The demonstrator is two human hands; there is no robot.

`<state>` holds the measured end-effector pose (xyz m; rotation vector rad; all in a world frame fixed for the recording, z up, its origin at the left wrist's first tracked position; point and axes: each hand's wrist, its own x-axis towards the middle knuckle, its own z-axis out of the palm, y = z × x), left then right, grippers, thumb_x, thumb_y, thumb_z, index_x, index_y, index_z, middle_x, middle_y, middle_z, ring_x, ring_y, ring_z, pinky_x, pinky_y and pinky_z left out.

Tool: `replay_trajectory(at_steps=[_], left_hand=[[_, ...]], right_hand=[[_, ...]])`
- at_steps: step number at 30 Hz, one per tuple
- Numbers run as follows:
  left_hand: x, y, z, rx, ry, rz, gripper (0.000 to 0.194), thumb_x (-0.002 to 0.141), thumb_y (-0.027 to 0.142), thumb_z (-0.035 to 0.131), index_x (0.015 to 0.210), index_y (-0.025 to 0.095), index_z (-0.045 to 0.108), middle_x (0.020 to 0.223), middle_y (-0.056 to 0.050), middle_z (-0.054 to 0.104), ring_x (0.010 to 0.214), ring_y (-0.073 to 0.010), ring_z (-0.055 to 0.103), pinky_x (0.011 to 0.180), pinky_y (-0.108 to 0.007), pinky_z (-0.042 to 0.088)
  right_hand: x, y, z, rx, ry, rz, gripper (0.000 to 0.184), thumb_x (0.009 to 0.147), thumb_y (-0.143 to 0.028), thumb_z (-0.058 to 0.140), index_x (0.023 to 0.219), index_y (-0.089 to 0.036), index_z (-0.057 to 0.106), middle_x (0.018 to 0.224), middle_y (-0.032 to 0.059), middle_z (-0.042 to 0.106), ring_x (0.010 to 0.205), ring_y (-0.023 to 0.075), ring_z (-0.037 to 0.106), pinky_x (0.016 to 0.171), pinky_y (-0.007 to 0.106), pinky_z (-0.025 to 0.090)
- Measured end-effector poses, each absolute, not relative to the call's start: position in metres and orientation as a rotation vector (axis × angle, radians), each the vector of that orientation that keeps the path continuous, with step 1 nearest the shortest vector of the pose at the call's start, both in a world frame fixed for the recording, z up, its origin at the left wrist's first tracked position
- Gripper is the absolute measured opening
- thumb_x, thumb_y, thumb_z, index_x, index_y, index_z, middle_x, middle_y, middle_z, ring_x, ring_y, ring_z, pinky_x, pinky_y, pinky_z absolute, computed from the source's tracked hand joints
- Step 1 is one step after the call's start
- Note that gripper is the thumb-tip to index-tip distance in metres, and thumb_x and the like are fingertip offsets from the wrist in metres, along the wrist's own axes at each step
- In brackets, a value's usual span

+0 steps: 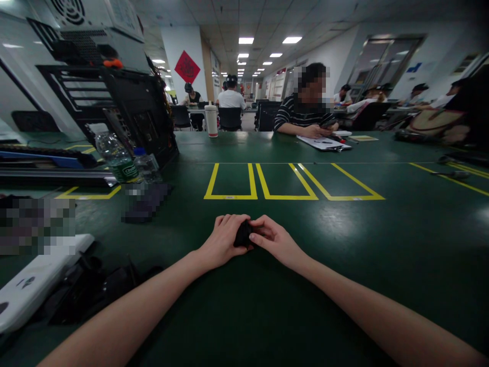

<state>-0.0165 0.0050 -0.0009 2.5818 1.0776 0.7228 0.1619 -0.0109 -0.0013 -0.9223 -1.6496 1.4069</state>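
Note:
Between my two hands, low over the green table point(252, 316), is a small dark object point(243, 234), black and roughly rounded; its kind cannot be made out. My left hand point(225, 237) is closed around its left side, with the thumb below and the fingers over the top. From the other side my right hand point(273, 238) pinches it with bent fingers and thumb. Much of the object is hidden by the fingers.
Yellow tape outlines point(229, 197) mark the table beyond my hands. At left stand an open computer case point(141, 112), a clear bottle point(114, 153) and a white device point(38, 280). A white cup point(211, 121) and a clipboard point(324, 143) by a seated person point(301, 109) are farther off.

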Motion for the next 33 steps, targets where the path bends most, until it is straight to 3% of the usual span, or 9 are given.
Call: replay_trajectory(at_steps=[33], left_hand=[[-0.018, 0.002, 0.007, 2.569, 1.058, 0.667, 0.058, 0.071, 0.024, 0.061, 0.119, 0.024, 0.029, 0.112, -0.006, 0.046, 0.102, -0.0233, 0.044, 0.089, -0.041, 0.029]], right_hand=[[0.163, -0.012, 0.001, -0.988, -1.672, 1.358, 0.026, 0.072, -0.022, 0.059, 0.096, -0.02, 0.048, 0.102, 0.0023, 0.053, 0.096, 0.017, 0.055, 0.082, 0.037, 0.048]])
